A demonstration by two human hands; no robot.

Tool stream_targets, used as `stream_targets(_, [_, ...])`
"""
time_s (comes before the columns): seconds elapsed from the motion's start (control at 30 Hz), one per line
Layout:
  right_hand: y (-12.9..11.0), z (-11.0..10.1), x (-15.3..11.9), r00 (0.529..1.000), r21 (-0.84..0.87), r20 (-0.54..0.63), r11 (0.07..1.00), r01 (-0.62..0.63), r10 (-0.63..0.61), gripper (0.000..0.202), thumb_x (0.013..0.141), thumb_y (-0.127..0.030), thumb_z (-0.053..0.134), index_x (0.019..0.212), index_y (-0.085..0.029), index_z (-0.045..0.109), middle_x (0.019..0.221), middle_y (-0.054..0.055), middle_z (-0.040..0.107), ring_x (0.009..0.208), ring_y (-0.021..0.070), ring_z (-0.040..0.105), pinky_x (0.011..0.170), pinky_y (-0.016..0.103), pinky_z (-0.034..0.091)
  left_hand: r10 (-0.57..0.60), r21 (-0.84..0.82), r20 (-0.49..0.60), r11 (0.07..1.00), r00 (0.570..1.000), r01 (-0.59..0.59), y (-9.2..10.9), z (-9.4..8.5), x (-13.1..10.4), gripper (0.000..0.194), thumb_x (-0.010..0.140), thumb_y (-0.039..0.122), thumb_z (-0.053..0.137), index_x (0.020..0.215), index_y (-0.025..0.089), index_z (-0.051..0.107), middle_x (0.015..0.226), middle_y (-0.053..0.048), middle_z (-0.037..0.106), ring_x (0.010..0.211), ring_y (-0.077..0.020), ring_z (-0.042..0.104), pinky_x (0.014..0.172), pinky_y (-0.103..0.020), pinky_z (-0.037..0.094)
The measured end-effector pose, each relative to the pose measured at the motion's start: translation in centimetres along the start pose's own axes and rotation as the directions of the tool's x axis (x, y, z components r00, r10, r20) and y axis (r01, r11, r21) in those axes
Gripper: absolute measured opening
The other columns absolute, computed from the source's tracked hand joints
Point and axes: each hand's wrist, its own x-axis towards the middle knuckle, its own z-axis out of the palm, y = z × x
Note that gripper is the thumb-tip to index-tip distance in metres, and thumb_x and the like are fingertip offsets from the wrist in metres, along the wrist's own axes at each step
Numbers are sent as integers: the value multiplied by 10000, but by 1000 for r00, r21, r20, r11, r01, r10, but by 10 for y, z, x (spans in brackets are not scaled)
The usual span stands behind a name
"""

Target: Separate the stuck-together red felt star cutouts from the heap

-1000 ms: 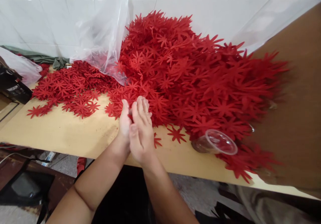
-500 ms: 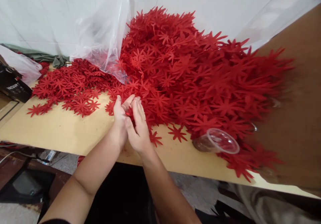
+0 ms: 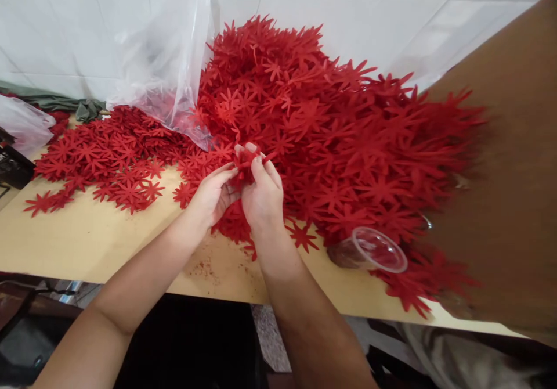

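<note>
Both hands are together in front of a large heap of red star-shaped pieces. My right hand pinches a red piece between thumb and fingers. My left hand is at the left side of that piece, its fingertips touching it and its fingers curled around. A clear plastic cup lies tilted on its side at the heap's lower right edge. A lower pile of red pieces spreads out to the left.
A clear plastic bag stands behind the left pile. Cardboard rises on the right. Red crumbs dot the wooden table near its front edge. A black box and a white bag are at far left.
The hands have gone from palms pressed together to fingers raised around a red piece, nearer the heap. Crumbs on the table are now uncovered. The view has shifted slightly right.
</note>
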Motion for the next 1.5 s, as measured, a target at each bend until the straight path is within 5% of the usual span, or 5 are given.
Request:
stream_targets(0.23, [5, -3, 21, 958, -345, 277, 923, 172, -75, 425, 778, -574, 522, 1026, -267, 677, 1216, 19, 636, 1245, 192, 489, 1144, 447, 273, 39, 67, -14, 997, 999, -38, 18, -19, 6, 149, 681, 68, 613, 749, 161, 519, 598, 51, 604, 543, -90, 590, 673, -295, 516])
stream_targets(0.4, [14, -11, 26, 970, -382, 226, 908, 175, -92, 419, 790, -564, 517, 1038, -254, 652, 1158, 44, 651, 1151, 190, 553, 1099, 458, 336, 159, 127, -122, 981, 980, -143, 19, -26, 8, 184, 668, 87, 659, 801, 175, 567, 700, 46, 657, 581, -68, 599, 660, -240, 496])
stream_targets(0.83, [6, -12, 12, 963, -262, 266, 965, 27, 45, 351, 633, -436, 740, 871, -224, 593, 875, -9, 692, 812, 132, 654, 820, 324, 546, 401, 324, -64, 874, 914, -361, 1, -29, 13, 109, 680, 205, 704, 741, 163, 624, 742, 26, 656, 736, -85, 597, 835, -255, 453])
stream_targets(1.3, [16, -15, 7, 959, -597, 222, 754, 276, -176, 241, 794, -416, 578, 916, -229, 669, 989, 58, 584, 993, 200, 552, 949, 436, 439, 160, 84, -41, 984, 986, -156, -3, -21, 5, 85, 771, 225, 602, 817, 164, 640, 845, -25, 685, 950, -165, 635, 869, -328, 500])
stream_targets(1.5, [10, -15, 8, 971, -551, 186, 802, 230, -151, 299, 797, -423, 574, 1048, -291, 669, 1037, 37, 615, 1010, 185, 565, 967, 423, 447, 174, 160, -19, 973, 985, -169, -3, -27, 8, 79, 750, 201, 640, 826, 178, 642, 890, -16, 695, 925, -150, 641, 870, -329, 508])
